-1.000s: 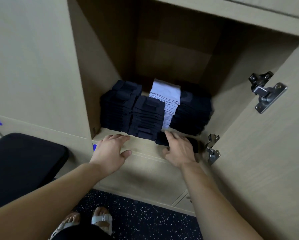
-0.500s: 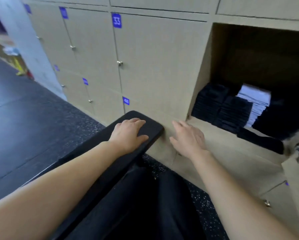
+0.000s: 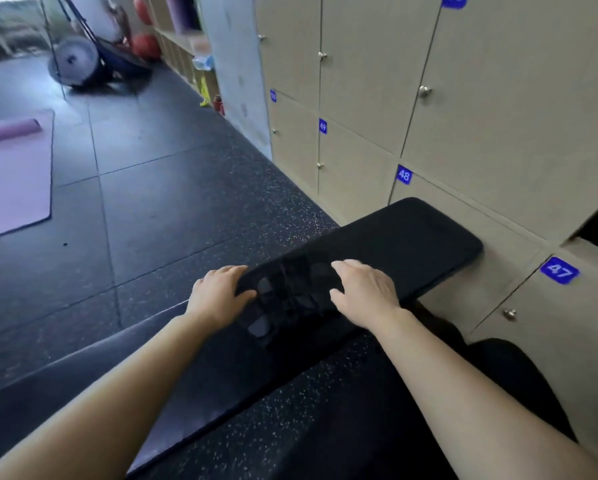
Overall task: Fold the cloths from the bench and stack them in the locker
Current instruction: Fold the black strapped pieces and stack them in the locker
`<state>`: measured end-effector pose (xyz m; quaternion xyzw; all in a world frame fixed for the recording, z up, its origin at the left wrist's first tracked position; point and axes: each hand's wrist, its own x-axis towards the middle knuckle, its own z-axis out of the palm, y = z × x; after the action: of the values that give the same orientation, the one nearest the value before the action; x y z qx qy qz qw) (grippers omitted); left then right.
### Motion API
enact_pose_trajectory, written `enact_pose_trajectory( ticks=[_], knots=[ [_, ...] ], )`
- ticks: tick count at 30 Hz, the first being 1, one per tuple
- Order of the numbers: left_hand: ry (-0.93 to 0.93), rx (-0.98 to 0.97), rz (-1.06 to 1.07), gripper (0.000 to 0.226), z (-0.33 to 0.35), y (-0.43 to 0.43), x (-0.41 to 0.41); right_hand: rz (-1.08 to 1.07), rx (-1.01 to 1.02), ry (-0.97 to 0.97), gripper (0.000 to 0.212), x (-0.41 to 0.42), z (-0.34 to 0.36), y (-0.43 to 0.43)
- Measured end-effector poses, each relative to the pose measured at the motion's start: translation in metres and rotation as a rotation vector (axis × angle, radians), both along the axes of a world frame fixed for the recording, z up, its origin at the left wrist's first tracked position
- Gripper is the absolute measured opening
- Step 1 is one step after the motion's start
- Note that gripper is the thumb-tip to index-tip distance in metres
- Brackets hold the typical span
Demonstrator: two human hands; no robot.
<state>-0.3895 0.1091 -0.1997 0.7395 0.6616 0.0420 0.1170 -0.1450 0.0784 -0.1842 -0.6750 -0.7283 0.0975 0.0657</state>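
I see a dark cloth point(image 3: 290, 296) lying on the black bench point(image 3: 411, 237), between the two hands; the left hand point(image 3: 217, 296) sits at its left edge, fingers and thumb either side of the corner — pinching or only touching, I cannot tell; the right hand point(image 3: 363, 289) rests palm-down on its right side, fingers relaxed, gripping nothing; numbered locker doors point(image 3: 463, 98) stand beyond the right hand.

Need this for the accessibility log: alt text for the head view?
A person's left hand and right hand rest on a dark cloth lying on a black padded bench, one hand at each side of it. Beige numbered locker doors fill the wall on the right; a purple yoga mat lies on the dark floor, far left.
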Motion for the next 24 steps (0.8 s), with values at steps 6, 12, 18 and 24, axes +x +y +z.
enact_pose_trajectory(
  ticks=[6, 12, 18, 24],
  knots=[
    [-0.075, -0.077, 0.083, 0.055, -0.053, -0.010, -0.021, 0.054, -0.110, -0.027, 0.031, -0.036, -0.031, 0.015],
    [-0.237, -0.075, 0.112, 0.048, -0.083, 0.005, 0.016, -0.041, -0.199, -0.010, 0.038, -0.033, -0.054, 0.037],
    [-0.153, -0.204, 0.130, 0.054, -0.092, 0.038, 0.067, -0.129, -0.277, 0.056, 0.049, -0.024, -0.076, 0.062],
    [-0.151, -0.286, 0.353, 0.048, -0.099, 0.049, 0.092, -0.170, -0.311, 0.130, 0.063, -0.025, -0.104, 0.070]
  ],
)
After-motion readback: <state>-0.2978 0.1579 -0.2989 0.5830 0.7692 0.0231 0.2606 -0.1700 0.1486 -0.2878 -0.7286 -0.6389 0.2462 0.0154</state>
